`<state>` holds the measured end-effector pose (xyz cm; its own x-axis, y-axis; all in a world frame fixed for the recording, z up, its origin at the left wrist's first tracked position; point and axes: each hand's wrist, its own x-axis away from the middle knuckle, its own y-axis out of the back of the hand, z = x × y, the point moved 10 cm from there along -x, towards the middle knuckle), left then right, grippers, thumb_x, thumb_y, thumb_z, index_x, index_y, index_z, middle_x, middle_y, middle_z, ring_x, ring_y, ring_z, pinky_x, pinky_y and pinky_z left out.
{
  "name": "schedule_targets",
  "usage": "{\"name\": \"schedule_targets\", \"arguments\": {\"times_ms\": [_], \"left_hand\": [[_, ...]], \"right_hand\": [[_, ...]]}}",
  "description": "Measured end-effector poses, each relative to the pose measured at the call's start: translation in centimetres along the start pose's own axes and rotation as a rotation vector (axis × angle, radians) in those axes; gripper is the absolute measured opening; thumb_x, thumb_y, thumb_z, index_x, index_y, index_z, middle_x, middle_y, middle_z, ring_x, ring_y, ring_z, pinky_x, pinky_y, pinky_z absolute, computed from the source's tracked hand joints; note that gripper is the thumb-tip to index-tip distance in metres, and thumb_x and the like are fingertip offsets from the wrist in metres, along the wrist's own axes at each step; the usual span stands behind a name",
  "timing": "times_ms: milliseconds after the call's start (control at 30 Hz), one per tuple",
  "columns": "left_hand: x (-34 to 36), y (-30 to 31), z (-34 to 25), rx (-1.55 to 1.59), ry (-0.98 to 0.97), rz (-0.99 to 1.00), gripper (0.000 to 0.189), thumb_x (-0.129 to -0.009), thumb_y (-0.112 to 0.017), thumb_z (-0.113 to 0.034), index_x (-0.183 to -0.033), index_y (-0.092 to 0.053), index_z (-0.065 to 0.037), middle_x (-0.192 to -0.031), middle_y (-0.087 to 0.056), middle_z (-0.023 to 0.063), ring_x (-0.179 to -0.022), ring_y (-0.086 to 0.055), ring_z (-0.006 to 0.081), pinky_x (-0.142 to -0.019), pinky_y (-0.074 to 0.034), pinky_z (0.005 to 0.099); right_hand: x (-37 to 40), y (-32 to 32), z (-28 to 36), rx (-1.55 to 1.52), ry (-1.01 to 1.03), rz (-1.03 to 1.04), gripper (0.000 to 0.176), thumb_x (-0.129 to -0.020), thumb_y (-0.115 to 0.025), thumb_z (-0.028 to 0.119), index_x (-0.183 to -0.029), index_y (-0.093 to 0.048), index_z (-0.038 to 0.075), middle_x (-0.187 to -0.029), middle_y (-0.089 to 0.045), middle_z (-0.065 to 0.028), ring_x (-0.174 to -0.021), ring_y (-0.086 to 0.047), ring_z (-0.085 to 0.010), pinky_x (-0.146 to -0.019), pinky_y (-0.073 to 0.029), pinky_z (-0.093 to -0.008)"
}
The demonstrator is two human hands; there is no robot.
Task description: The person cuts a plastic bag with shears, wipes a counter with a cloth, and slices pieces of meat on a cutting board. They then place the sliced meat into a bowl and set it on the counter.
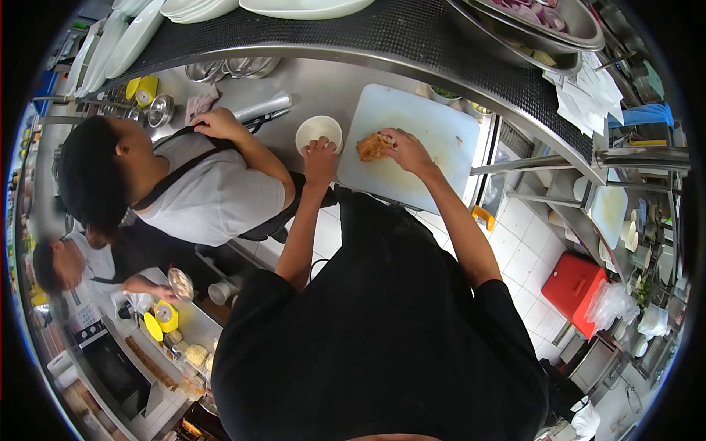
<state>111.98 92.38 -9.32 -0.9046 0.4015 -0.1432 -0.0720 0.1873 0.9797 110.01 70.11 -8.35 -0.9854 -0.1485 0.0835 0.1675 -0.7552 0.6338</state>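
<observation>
A round white bowl (pixel 318 132) stands on the steel counter just left of the cutting board. My left hand (pixel 320 160) grips its near rim, fingers curled over the edge. On the pale blue-white cutting board (pixel 434 121) lies a browned, orange-tinted piece of food (pixel 370 148), apparently in strips or slices. My right hand (pixel 407 152) is closed at the food's right end, fingertips pressed on it. Small crumbs and a yellowish stain mark the board around it.
Close on my left stands a co-worker (pixel 213 184) at the same counter; another person (pixel 81 257) works farther back. A raised shelf (pixel 323 37) with white plates and metal bowls (pixel 544 22) runs above the counter. A red bin (pixel 573 290) sits on the floor at right.
</observation>
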Motion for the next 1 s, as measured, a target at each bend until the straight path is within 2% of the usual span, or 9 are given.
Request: {"name": "schedule_targets", "arguments": {"times_ms": [167,367,467,600,667,767,867,967,1000], "left_hand": [[0.9,-2.3,0.0,0.333,-0.002,0.12,0.025,-0.084,-0.072,-0.017,-0.108,-0.068,-0.012,-0.112,-0.064,0.0078,-0.108,-0.06,0.0301,-0.092,-0.045,0.045],[1.2,0.0,-0.1,0.202,0.024,-0.019,0.023,-0.087,-0.066,-0.01,-0.11,-0.067,-0.011,-0.106,-0.066,0.0097,-0.106,-0.062,0.0321,-0.089,-0.047,0.0455],[-0.1,0.4,0.7,0.232,0.072,0.027,0.021,-0.087,-0.063,-0.007,-0.107,-0.069,-0.01,-0.097,-0.068,0.0103,-0.103,-0.063,0.0331,-0.089,-0.046,0.045],[-3.8,6.5,-1.7,0.357,-0.049,-0.202,0.013,-0.086,-0.065,-0.006,-0.098,-0.069,-0.007,-0.094,-0.069,0.0102,-0.097,-0.063,0.0329,-0.085,-0.047,0.046],[-6.3,8.2,-4.0,0.373,-0.142,-0.243,0.012,-0.086,-0.065,-0.005,-0.097,-0.069,-0.007,-0.098,-0.07,0.0101,-0.097,-0.064,0.0335,-0.086,-0.048,0.0448],[-10.3,5.5,-7.5,0.45,-0.448,-0.204,0.012,-0.085,-0.067,-0.005,-0.097,-0.07,-0.006,-0.103,-0.071,0.0097,-0.103,-0.063,0.0337,-0.091,-0.049,0.0441],[-13.0,0.7,-10.0,0.571,-0.578,0.058,0.013,-0.085,-0.069,-0.006,-0.098,-0.07,-0.006,-0.107,-0.072,0.0094,-0.112,-0.062,0.0332,-0.101,-0.047,0.0432],[-13.4,-0.9,-10.5,0.574,-0.563,0.2,0.018,-0.087,-0.068,-0.006,-0.105,-0.071,-0.007,-0.115,-0.069,0.0116,-0.12,-0.059,0.0328,-0.106,-0.045,0.0441],[-13.4,0.0,-10.4,0.601,-0.541,0.146,0.021,-0.088,-0.067,-0.007,-0.109,-0.07,-0.007,-0.119,-0.067,0.0124,-0.122,-0.058,0.0328,-0.107,-0.045,0.0435]], "right_hand": [[0.5,-0.1,-0.3,-0.049,0.006,-0.041,0.046,-0.088,-0.071,0.014,-0.132,-0.057,0.007,-0.122,-0.064,-0.0166,-0.114,-0.062,-0.0377,-0.098,-0.05,-0.0447],[0.7,-0.6,-0.4,-0.067,-0.003,-0.073,0.044,-0.089,-0.07,0.013,-0.131,-0.058,0.006,-0.124,-0.062,-0.0167,-0.115,-0.061,-0.0378,-0.098,-0.05,-0.0442],[0.7,-0.7,-0.4,-0.084,-0.015,-0.066,0.043,-0.089,-0.07,0.013,-0.13,-0.059,0.006,-0.125,-0.062,-0.0166,-0.116,-0.06,-0.0378,-0.098,-0.049,-0.0442],[0.7,-0.4,-0.3,-0.057,0.048,-0.114,0.044,-0.09,-0.07,0.013,-0.132,-0.059,0.006,-0.12,-0.063,-0.0163,-0.1,-0.067,-0.0328,-0.09,-0.053,-0.0413],[0.9,-0.5,-0.4,-0.064,0.059,-0.129,0.044,-0.09,-0.07,0.013,-0.132,-0.058,0.006,-0.121,-0.063,-0.0162,-0.101,-0.067,-0.0334,-0.09,-0.053,-0.0413],[1.1,-0.6,-0.2,-0.043,0.072,-0.156,0.045,-0.09,-0.07,0.013,-0.133,-0.058,0.007,-0.122,-0.063,-0.0163,-0.102,-0.066,-0.034,-0.09,-0.054,-0.0412],[1.4,-0.7,0.1,-0.053,0.054,-0.166,0.046,-0.09,-0.07,0.013,-0.134,-0.057,0.007,-0.123,-0.063,-0.0165,-0.104,-0.065,-0.0345,-0.09,-0.054,-0.0408],[1.5,-0.6,0.1,-0.083,0.043,-0.167,0.047,-0.091,-0.07,0.014,-0.135,-0.056,0.007,-0.122,-0.063,-0.0167,-0.105,-0.065,-0.0351,-0.089,-0.054,-0.0405],[1.6,-0.6,-0.1,-0.095,0.043,-0.167,0.047,-0.092,-0.069,0.014,-0.136,-0.056,0.007,-0.122,-0.063,-0.0167,-0.105,-0.064,-0.0354,-0.089,-0.054,-0.0404]]}}
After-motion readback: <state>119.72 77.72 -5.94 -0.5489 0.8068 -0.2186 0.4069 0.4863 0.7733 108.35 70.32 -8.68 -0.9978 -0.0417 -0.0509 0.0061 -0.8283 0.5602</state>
